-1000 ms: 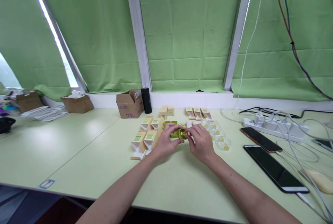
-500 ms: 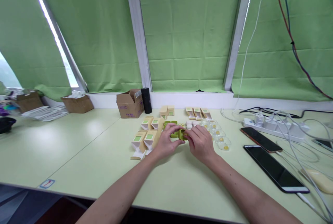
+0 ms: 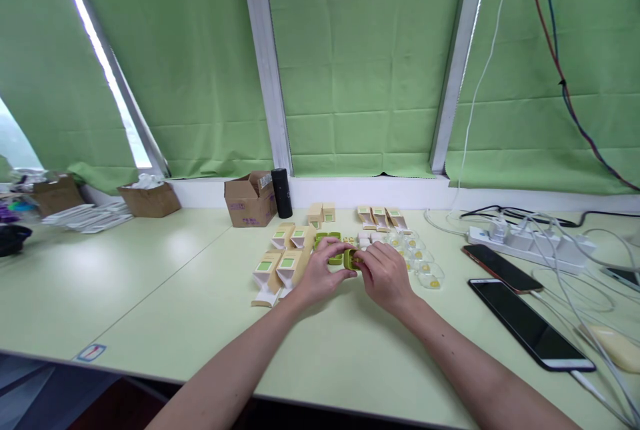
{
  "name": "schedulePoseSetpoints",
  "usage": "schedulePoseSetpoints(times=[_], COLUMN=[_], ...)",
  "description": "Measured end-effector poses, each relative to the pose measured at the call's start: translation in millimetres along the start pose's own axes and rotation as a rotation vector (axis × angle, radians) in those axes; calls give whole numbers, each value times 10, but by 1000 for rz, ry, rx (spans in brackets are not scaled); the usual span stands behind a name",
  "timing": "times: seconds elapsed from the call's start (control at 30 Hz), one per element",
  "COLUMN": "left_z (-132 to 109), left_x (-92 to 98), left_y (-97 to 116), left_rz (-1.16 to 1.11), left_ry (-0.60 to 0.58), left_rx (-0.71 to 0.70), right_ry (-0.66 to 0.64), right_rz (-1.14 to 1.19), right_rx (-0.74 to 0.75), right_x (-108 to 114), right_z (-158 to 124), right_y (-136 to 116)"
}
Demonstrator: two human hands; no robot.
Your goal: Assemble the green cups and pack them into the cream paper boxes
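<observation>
My left hand [image 3: 325, 268] grips a small olive-green square case [image 3: 350, 259] between thumb and fingers, its opening turned toward my right. The fingers of my right hand [image 3: 386, 274] reach into that opening; whatever they pinch is too small and hidden to name. Behind my left hand lie more green cases [image 3: 334, 238], partly covered by it. Small pale pinkish-white blocks [image 3: 369, 237] sit just beyond my right hand. Clear plastic pieces with yellow centres [image 3: 429, 275] lie to its right. Opened cream cartons with green squares [image 3: 267, 269] stand left of my hands.
More cream cartons [image 3: 382, 217] stand farther back. A cardboard box [image 3: 250, 201] and a black cylinder [image 3: 282, 193] are by the wall. On the right lie two phones [image 3: 529, 322], a white power strip [image 3: 530, 248] and tangled cables. White flat packs [image 3: 89, 217] lie far left.
The green case has shifted very slightly in my hands, its opening turned a little. Everything else on the table looks the same.
</observation>
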State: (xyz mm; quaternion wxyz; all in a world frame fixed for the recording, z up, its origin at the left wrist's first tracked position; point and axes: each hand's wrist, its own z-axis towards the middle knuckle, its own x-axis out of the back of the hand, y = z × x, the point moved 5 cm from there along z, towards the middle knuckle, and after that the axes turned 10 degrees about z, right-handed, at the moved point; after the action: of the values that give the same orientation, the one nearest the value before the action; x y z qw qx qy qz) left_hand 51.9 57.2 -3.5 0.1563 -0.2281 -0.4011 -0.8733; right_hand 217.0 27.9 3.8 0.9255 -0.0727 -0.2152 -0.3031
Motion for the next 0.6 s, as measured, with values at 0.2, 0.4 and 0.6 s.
schedulePoseSetpoints(times=[0.2,0.4,0.6], left_z=[8,-3,0], left_x=[-2,-13,-20], left_y=[3,-13,-26], left_rz=[-5,7,14], left_ry=[-5,-14,-35], left_rx=[-10,-11,1], right_ry=[2,-1,1], right_rz=[40,87,106], right_rx=[-3,-11,-2], right_x=[-7,-10,-18], right_z=[-2,-10,-20], right_y=[-1,13,24])
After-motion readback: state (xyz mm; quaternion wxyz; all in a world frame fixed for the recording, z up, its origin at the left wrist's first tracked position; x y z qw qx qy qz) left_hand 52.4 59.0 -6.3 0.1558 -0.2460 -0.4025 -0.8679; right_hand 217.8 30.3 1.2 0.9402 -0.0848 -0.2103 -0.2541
